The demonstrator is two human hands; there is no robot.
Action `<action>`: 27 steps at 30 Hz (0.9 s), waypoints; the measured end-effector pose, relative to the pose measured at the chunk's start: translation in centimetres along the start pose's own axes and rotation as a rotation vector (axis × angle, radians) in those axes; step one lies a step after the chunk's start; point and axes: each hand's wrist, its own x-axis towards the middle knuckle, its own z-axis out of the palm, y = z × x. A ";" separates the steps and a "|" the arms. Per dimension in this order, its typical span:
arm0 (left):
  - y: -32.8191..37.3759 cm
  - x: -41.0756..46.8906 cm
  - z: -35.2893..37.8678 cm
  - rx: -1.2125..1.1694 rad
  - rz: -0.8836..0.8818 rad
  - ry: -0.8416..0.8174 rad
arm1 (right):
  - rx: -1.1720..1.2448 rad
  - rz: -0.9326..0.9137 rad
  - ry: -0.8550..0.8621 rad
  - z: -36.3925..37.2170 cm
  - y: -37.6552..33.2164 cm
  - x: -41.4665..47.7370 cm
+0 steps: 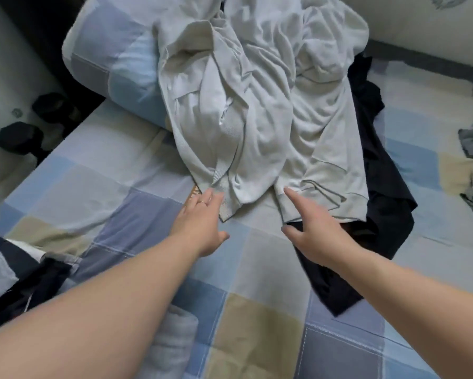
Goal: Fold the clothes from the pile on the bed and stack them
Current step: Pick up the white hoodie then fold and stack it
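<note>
Two forearms (93,310), cropped below; left hand (202,222) and right hand (311,231) splayed, gripping nothing, at hem of pale clothes (257,119) (count unclear), one dark garment (380,187) half hidden beneath.

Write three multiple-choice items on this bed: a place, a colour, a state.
1. Where does the dark navy garment lie?
A) under the crumpled pale grey garment, showing at its right
B) on top of it
C) on the floor

2. What colours has the checked cotton bedsheet?
A) red and white
B) blue, grey and beige
C) green and black

3. How is the pale grey garment?
A) folded flat
B) hung up
C) crumpled, unfolded

Key:
1. A, its dark edge shows from beneath at the right.
2. B, the checks show those colours.
3. C, deep creases run all over it.
</note>
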 end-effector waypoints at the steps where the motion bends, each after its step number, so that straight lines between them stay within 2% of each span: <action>1: -0.7 1.9 0.3 -0.014 0.018 0.001 | -0.018 -0.038 0.008 1.2 0.0 2.0; 5: -2.8 7.6 2.4 0.076 0.052 -0.043 | -0.105 -0.125 -0.018 5.5 0.2 8.7; 7: -2.7 8.4 4.1 0.150 0.028 0.018 | -0.130 -0.147 -0.033 7.5 0.2 10.9; 11: -2.1 8.8 5.6 0.061 0.018 0.186 | -0.162 -0.103 0.077 10.8 0.1 12.8; 14: -2.2 9.2 5.1 0.001 0.027 0.137 | -0.188 -0.069 0.081 11.1 -0.4 13.2; 18: -1.4 7.9 2.3 -0.087 -0.016 0.005 | -0.141 -0.053 -0.213 6.9 -1.8 13.0; 19: -0.9 6.7 1.3 -0.095 -0.012 -0.008 | -0.125 -0.071 -0.241 5.6 -2.1 12.2; 21: 0.4 3.1 -0.8 -0.089 0.027 0.010 | -0.126 -0.127 -0.172 3.0 -3.2 9.4; 24: 2.7 -2.9 -5.1 -0.095 0.173 0.107 | -0.083 -0.215 -0.036 -1.1 -5.1 3.5; 27: 5.6 -8.7 -11.3 -0.298 0.287 0.098 | 0.010 -0.198 0.063 -6.8 -7.5 -2.0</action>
